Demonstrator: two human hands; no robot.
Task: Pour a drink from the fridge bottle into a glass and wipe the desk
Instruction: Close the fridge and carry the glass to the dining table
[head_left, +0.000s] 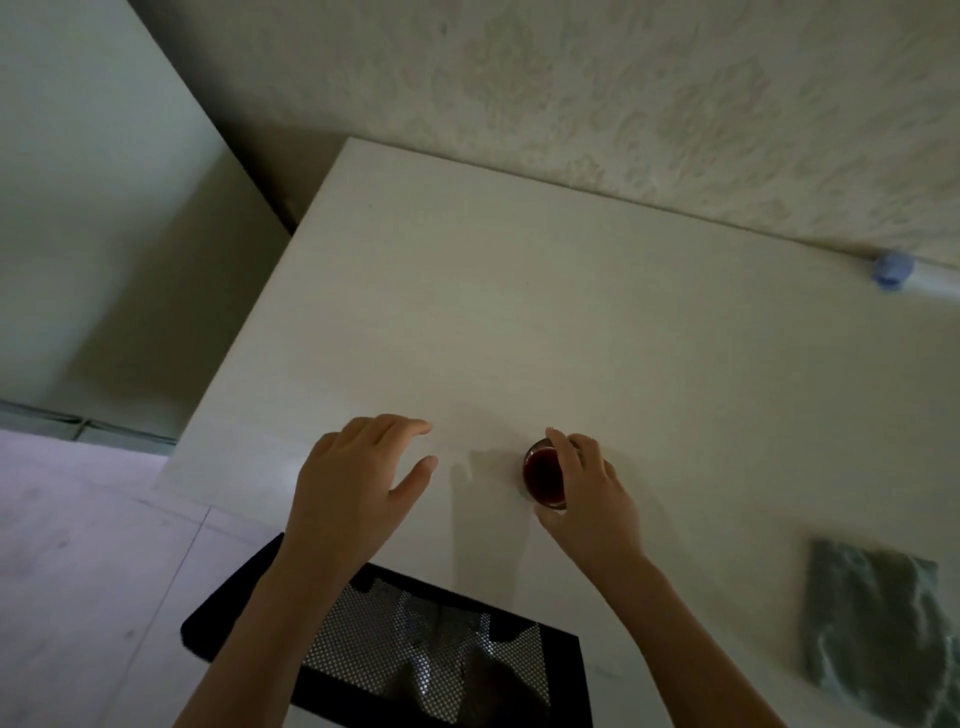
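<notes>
A: Right hand (592, 499)?
B: Fingers curled around the glass (544, 474), thumb on its near side, the others wrapped over the far rim. Gripping it.
A: Left hand (358, 473)?
B: Spread loosely, palm down over the desk (519, 312), holding nothing. Whether the fingertips touch the surface, cannot tell.
A: Glass location and orientation?
B: Upright, long axis vertical, mouth up, dark red liquid inside. Stands near the front edge of the desk, toward the middle, well apart from the left hand.
A: Other items?
B: Folded grey-green cloth (878, 629) by the front right corner, blurred and partly cut off. A blue cap (892, 270) at the back edge, right; its body runs out of view, likely a bottle on its side.
A: Obscured?
B: Right palm hides the glass's right side. Dim light. A black mesh chair (415, 649) below the front edge, crossed by both forearms.
</notes>
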